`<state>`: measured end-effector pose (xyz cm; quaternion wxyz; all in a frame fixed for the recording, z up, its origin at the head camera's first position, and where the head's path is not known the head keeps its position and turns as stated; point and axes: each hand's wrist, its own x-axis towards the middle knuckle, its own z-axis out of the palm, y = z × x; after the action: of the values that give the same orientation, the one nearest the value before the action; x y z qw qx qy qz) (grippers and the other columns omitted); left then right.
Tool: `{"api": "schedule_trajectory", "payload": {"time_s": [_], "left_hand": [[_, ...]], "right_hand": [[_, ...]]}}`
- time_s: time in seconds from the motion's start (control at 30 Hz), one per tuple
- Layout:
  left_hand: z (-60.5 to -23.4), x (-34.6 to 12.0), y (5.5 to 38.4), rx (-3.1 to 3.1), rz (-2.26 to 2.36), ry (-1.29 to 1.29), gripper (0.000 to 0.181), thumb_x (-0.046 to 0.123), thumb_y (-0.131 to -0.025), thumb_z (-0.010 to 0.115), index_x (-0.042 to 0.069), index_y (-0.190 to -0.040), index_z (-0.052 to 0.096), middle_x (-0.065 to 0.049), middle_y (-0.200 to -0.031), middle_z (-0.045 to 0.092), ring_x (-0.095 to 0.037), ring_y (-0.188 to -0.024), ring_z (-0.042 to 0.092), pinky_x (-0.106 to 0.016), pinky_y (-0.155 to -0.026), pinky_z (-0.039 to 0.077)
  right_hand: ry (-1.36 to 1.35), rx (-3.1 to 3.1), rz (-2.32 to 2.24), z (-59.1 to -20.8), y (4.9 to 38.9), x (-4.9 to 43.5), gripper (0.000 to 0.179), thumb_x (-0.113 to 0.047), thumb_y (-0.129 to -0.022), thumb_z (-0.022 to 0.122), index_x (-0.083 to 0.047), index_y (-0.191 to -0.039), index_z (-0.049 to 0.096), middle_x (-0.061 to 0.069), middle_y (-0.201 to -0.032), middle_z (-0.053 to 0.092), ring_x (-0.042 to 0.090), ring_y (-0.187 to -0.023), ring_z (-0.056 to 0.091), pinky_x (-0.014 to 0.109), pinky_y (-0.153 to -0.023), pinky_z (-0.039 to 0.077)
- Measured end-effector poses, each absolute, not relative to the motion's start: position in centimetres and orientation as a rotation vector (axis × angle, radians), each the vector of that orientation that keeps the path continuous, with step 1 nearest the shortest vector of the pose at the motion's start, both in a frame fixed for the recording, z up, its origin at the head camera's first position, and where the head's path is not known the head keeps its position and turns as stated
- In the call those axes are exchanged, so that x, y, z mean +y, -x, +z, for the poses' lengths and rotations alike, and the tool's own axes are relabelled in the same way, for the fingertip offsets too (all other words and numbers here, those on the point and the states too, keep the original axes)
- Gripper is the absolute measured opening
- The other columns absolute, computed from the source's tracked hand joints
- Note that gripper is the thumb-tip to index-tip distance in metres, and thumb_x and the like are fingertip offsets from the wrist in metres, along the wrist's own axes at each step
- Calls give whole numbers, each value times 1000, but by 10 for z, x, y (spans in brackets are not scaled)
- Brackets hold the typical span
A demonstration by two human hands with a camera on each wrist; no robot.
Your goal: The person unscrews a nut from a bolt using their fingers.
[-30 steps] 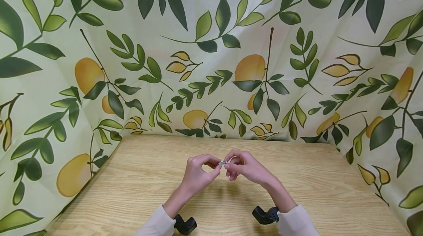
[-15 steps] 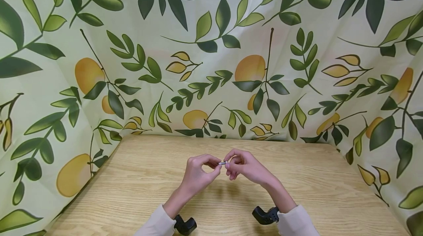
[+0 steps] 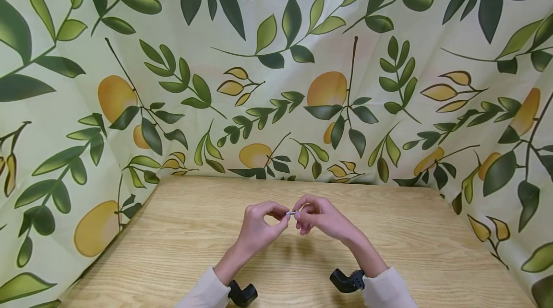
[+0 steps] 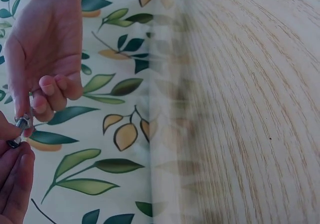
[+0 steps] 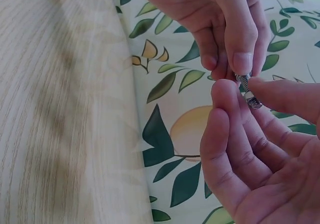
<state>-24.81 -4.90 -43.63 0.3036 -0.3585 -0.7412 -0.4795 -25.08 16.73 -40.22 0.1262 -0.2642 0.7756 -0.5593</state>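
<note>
A small silver bolt (image 5: 245, 87) with a threaded shank is held above the table, between the fingertips of both hands. My left hand (image 3: 262, 224) pinches one end with thumb and fingers. At the other end, my right hand (image 3: 321, 217) pinches it between thumb and index finger, its other fingers loosely curled. A wider metal piece sits at the end by the right fingers; whether it is a nut or the head, I cannot tell. In the left wrist view the bolt (image 4: 22, 122) shows partly, with a dark end near the left fingers.
A wood-grain table (image 3: 181, 241) lies beneath both hands. Behind it and along its sides hangs a fabric backdrop (image 3: 268, 82) printed with fruit and leaves. Black wrist mounts (image 3: 243, 293) sit by the light sleeves.
Both hands keep their place and their grip. Between the fingertips the bolt shifts very slightly; little else differs.
</note>
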Motion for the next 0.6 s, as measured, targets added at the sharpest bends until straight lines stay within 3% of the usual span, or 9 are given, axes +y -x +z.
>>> {"api": "schedule_trajectory", "payload": {"time_s": [0.13, 0.37, 0.6], "left_hand": [[-436, -49, 248, -1960, -1274, 955, 18, -5, -78, 81, 9, -88, 78, -3, -79, 79, -8, -67, 72, -19, -65, 61], [-436, -49, 248, -1939, -1260, 963, 17, -5, -78, 80, 9, -87, 78, -2, -78, 78, -8, -67, 72, -19, -65, 61], [-436, -48, 248, -1953, -1261, 954, 17, -5, -78, 80, 9, -87, 78, -1, -78, 78, -7, -67, 72, -18, -65, 60]], "right_hand": [[760, 2264, -1628, -403, 252, 168, 26, -13, -101, 62, 7, -117, 57, 6, -80, 72, 20, -69, 71, 41, -72, 65], [728, 2256, -1598, -403, 252, 168, 30, -24, -105, 59, 5, -111, 63, 11, -82, 71, 22, -68, 71, 48, -73, 65], [768, 2259, -1619, -403, 252, 168, 27, -16, -102, 63, 9, -113, 60, 7, -81, 71, 19, -70, 69, 49, -74, 65]]}}
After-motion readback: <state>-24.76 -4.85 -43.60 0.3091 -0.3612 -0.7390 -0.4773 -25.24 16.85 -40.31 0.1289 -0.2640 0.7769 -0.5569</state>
